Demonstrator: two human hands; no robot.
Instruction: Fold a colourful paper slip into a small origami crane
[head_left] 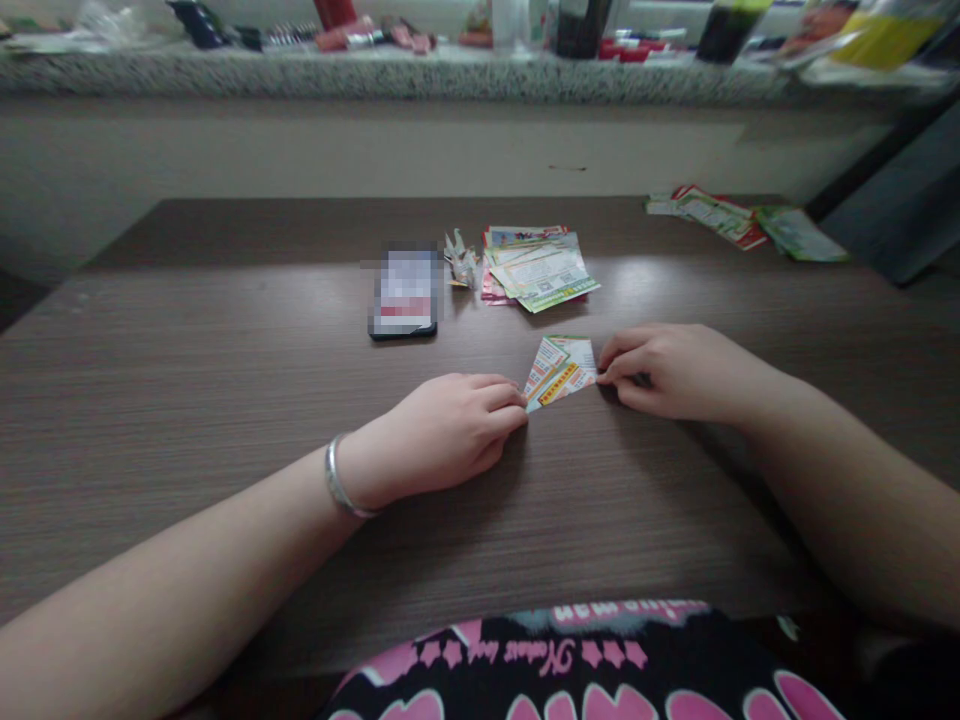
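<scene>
We'd guess the folded leaflet (559, 374) is v. light, thin & easily creased, prob. slightly slick; best held by its corners. It's approx. mid-table (247, 360), btwn near & far edges. Our L hand (465, 425) is part-curled, fingertips at its left corner, can't tell if pinching; our R hand (675, 370) pinches its right corner. Loose, flat leaflet stack (544, 275) sits nearer far edge; tabletop's dark, wood-grained.
</scene>
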